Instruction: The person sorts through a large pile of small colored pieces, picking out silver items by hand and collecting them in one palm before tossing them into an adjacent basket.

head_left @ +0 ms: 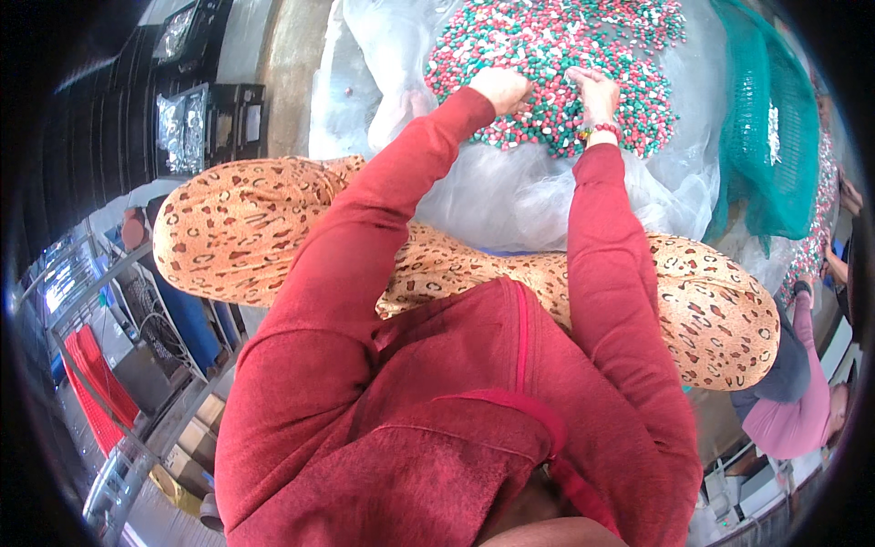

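Note:
A broad layer of small pebble-like pieces (547,118) in pink-red, green and white lies spread on translucent plastic sheeting (510,196) in front of me. At its left middle my left hand (499,89) rests with curled fingers, their tips down among the pieces and mostly hidden. My right hand (597,94), wearing a red band at the wrist, is a short way to the right. Its fingers are bent together and point left into the same layer; whatever they pinch is too small to make out. The two hands are apart.
Green netting (770,137) lies right of the sheeting. Beyond it, another person in a pink sleeve (797,401) reaches toward more coloured pieces (816,237). Black crates (239,123) are stacked at the left, with cardboard boxes (196,442) behind on that side. My patterned knees flank the sheeting.

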`<control>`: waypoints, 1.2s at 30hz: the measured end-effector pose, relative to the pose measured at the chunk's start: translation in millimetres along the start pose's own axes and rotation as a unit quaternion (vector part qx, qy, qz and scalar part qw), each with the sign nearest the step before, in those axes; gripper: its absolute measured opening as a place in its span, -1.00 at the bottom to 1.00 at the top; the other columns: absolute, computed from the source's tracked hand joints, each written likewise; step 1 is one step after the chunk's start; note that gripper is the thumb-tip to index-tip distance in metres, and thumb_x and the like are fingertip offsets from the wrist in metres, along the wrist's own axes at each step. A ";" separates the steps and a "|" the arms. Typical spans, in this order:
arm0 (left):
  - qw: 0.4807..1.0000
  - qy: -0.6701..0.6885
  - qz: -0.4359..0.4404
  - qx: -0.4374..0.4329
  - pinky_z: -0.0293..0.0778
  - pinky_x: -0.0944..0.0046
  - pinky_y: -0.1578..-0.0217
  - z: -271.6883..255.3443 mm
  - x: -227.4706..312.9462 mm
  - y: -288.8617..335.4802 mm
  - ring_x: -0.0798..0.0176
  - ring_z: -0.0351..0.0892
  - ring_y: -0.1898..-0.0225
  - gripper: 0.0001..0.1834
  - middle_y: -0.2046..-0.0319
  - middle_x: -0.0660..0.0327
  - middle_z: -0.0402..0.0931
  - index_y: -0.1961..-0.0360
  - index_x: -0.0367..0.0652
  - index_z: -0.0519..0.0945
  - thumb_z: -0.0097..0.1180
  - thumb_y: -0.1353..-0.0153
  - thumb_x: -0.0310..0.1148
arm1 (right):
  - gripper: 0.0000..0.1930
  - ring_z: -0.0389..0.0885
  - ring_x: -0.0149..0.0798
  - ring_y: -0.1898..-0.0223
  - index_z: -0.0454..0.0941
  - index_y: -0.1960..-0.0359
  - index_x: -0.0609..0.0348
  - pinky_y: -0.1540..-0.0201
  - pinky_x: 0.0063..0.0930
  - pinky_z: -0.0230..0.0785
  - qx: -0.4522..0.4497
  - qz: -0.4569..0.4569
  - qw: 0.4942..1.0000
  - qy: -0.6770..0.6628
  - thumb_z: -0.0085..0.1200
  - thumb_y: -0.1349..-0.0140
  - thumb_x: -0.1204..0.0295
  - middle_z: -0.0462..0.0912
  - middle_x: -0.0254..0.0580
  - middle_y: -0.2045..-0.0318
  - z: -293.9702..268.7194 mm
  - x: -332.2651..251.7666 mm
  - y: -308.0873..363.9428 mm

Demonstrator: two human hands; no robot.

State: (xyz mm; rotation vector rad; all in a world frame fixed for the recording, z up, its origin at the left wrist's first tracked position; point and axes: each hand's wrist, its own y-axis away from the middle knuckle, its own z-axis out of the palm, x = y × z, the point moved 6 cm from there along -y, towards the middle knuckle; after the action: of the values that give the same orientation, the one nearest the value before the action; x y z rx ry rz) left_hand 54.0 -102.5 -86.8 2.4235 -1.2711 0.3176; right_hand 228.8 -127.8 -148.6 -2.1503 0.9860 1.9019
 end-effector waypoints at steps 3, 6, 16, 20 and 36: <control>0.999 0.031 -0.041 -0.009 0.43 0.15 0.40 10.0 -29.9 10.8 0.09 0.54 0.45 -0.72 0.58 0.14 0.52 0.45 -0.08 0.56 0.10 0.01 -0.09 | -0.75 0.17 -0.68 0.73 0.53 0.29 0.32 0.71 -0.77 -0.08 -0.118 0.124 0.938 -0.302 0.20 0.04 0.48 0.31 -0.56 0.74 25.0 -14.8 26.5; 0.985 0.134 -0.096 -0.054 0.43 0.18 0.41 11.1 -39.5 7.8 0.11 0.54 0.44 -0.71 0.57 0.13 0.53 0.44 -0.09 0.57 0.11 0.01 -0.09 | -0.80 0.20 -0.63 0.72 0.51 0.31 0.29 0.70 -0.76 -0.03 -0.175 0.160 0.890 -0.388 0.16 -0.01 0.51 0.32 -0.53 0.72 23.2 -13.1 25.6; 0.993 0.079 -0.088 -0.031 0.48 0.18 0.44 8.2 -25.0 2.6 0.11 0.57 0.46 -0.76 0.52 0.11 0.55 0.48 -0.16 0.55 0.01 0.05 -0.21 | -0.86 0.45 -0.42 0.54 0.48 0.42 0.31 0.58 -0.62 0.28 -0.139 0.161 0.945 -0.248 0.09 -0.03 0.47 0.50 -0.21 0.57 9.4 -4.8 0.6; 0.800 0.580 -0.138 -0.061 0.13 0.48 0.76 -8.8 -50.7 5.7 0.47 0.16 0.74 -0.84 0.73 0.39 0.22 0.61 -0.13 0.35 -0.15 0.02 -0.29 | -0.66 0.54 -0.31 0.46 0.60 0.44 0.23 0.36 -0.45 0.37 -0.011 -0.052 0.946 0.319 0.21 0.11 0.17 0.59 -0.17 0.57 13.3 -2.5 -26.5; 0.992 -0.061 -0.113 -0.005 0.44 0.09 0.47 36.1 -19.4 57.5 0.08 0.54 0.44 -0.73 0.47 0.13 0.51 0.30 -0.06 0.55 0.06 -0.02 -0.15 | -0.74 0.15 -0.36 0.57 0.30 0.58 0.19 0.54 -0.51 -0.01 -0.162 0.137 0.647 -0.733 -0.08 -0.21 0.33 0.22 -0.30 0.66 11.5 -15.8 -6.9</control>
State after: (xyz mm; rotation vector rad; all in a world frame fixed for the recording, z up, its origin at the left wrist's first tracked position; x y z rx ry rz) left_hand -3.6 -133.6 -113.3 2.5808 -1.0295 0.0998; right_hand 222.5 -110.7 -138.7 0.1097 0.4993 2.9536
